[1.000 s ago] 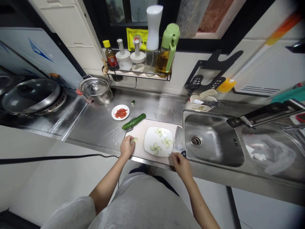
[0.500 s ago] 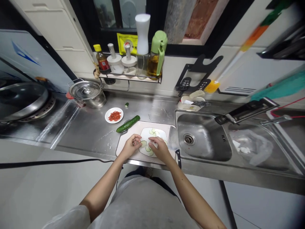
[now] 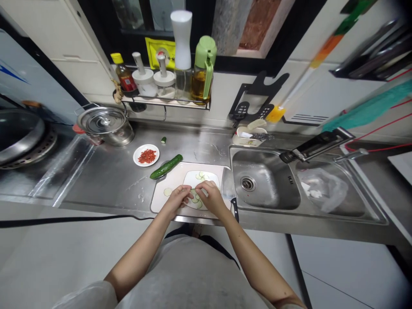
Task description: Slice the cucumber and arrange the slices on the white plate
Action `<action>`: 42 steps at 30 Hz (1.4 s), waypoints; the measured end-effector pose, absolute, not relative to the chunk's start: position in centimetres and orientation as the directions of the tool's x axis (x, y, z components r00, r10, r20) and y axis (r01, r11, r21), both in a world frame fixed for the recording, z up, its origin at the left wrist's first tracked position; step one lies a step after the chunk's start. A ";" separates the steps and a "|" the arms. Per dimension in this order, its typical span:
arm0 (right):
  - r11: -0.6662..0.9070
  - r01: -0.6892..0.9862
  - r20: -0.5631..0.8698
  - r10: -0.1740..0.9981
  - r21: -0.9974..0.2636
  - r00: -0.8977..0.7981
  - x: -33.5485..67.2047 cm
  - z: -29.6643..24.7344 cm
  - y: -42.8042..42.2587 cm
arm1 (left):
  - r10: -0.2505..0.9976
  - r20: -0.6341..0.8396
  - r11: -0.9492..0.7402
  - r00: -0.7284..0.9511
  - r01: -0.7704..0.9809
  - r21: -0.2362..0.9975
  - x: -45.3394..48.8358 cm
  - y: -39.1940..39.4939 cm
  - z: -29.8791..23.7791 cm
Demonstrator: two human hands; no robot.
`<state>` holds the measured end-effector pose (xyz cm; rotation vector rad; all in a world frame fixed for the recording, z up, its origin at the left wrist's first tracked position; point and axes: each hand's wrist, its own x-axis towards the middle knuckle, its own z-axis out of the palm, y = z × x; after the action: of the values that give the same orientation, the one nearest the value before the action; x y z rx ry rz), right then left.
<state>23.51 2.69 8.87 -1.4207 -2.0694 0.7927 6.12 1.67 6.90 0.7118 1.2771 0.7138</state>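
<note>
A thin cucumber slice (image 3: 193,189), seen nearly edge-on, is pinched between the fingertips of my left hand (image 3: 178,200) and my right hand (image 3: 211,198). Both hands are over a white plate (image 3: 188,176), where several pale green slices (image 3: 202,175) lie in curved groups; my fingers cover part of it. Beneath the plate lies a pale cutting board (image 3: 157,201). One round cucumber slice (image 3: 168,192) rests on the board left of my left hand. A cucumber (image 3: 166,167) lies across the board's far left corner. At the board's right edge is a knife (image 3: 236,209) with a black handle.
Behind the board are a small plate of chopped red pieces (image 3: 146,155), a cucumber end (image 3: 163,140) and a lidded steel pot (image 3: 106,124). The sink (image 3: 264,189) adjoins on the right. A condiment rack (image 3: 167,101) hangs above the counter.
The right hand's fingers have come to the slice beside the left fingertips, and the slice has turned nearly edge-on. The round slice on the board has come into sight. The whole view has shifted slightly.
</note>
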 end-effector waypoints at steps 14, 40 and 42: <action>0.181 0.642 -0.031 0.952 -0.745 -0.304 22.6 5.9 3.7 | 0.894 -0.432 0.445 0.117 -0.120 0.888 5.5 4.2 5.0; 0.083 0.902 -0.357 0.900 -0.423 -0.251 19.6 2.0 6.6 | 0.982 -0.075 -0.076 0.173 0.728 0.681 4.6 6.5 0.5; 0.097 0.911 -0.334 0.910 -0.400 -0.243 19.6 1.8 6.3 | 0.981 -0.067 -0.092 0.182 0.738 0.668 4.5 6.5 0.3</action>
<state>19.63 6.30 1.81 -1.9334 -2.3277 0.8511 4.52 6.54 0.33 1.8884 1.6108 0.5459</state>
